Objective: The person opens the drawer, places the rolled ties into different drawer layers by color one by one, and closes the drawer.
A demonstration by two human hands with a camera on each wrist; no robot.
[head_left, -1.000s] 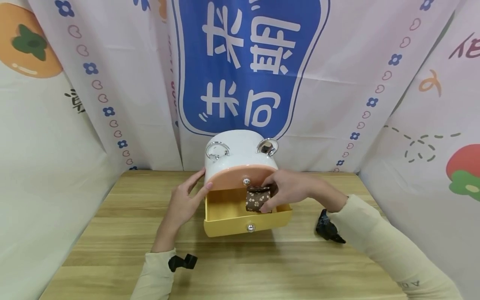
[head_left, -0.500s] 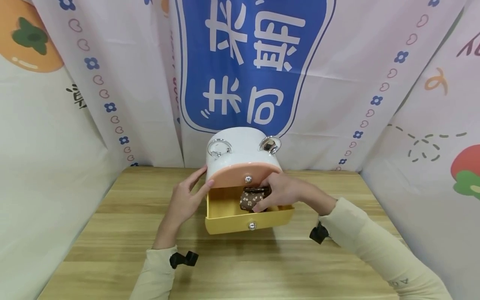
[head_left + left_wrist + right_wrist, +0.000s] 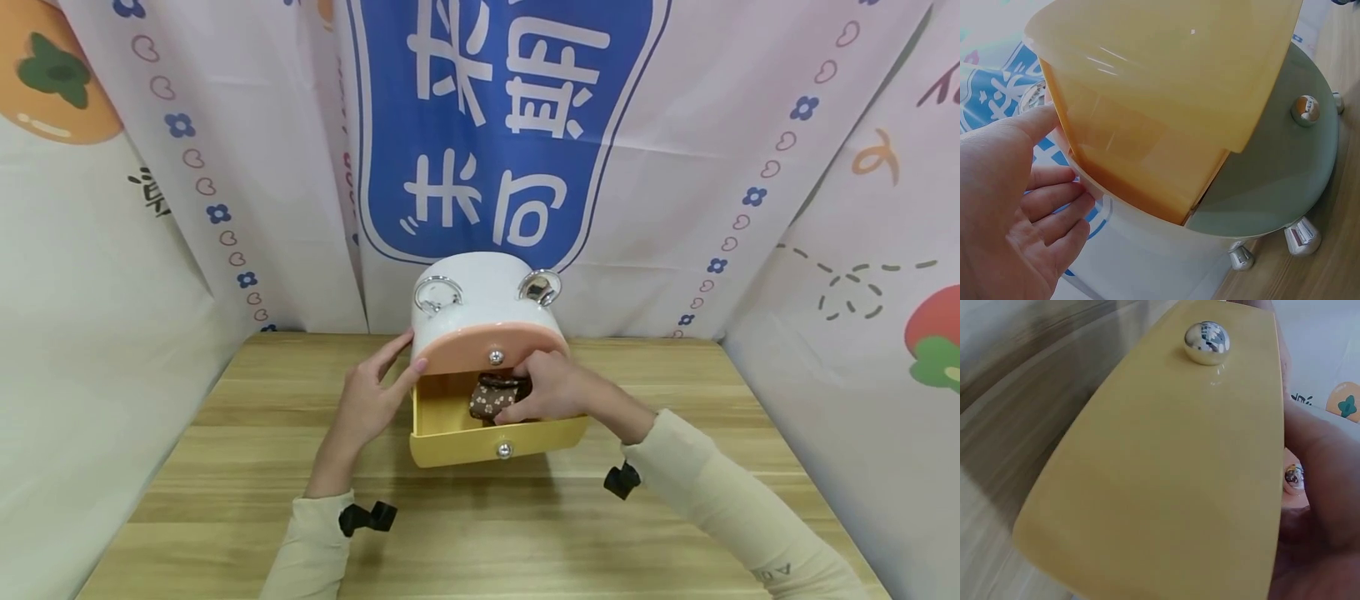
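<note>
A small white cabinet (image 3: 480, 283) with a peach upper drawer (image 3: 453, 348) stands at the back of the table. Its yellow drawer (image 3: 453, 450) is pulled out towards me. In that drawer, right of its middle, my right hand (image 3: 561, 387) pinches a brown pouch with pale flowers (image 3: 491, 400) between thumb and fingers. The yellow front hides most of this hand in the right wrist view. My left hand (image 3: 367, 404) rests against the cabinet's left side, thumb at the front edge; the left wrist view shows its other fingers (image 3: 1054, 206) loosely bent.
Below the yellow drawer is a green drawer front (image 3: 1266, 169) with a round silver knob (image 3: 1305, 110). Silver feet (image 3: 1302, 237) hold the cabinet off the wooden table (image 3: 247, 467). Two chrome rings (image 3: 540, 287) stick up on top. A printed cloth (image 3: 660, 200) hangs close behind.
My right hand has moved left and slightly deeper into the yellow drawer, taking the brown pouch along. My left hand has stayed at the cabinet's side.
</note>
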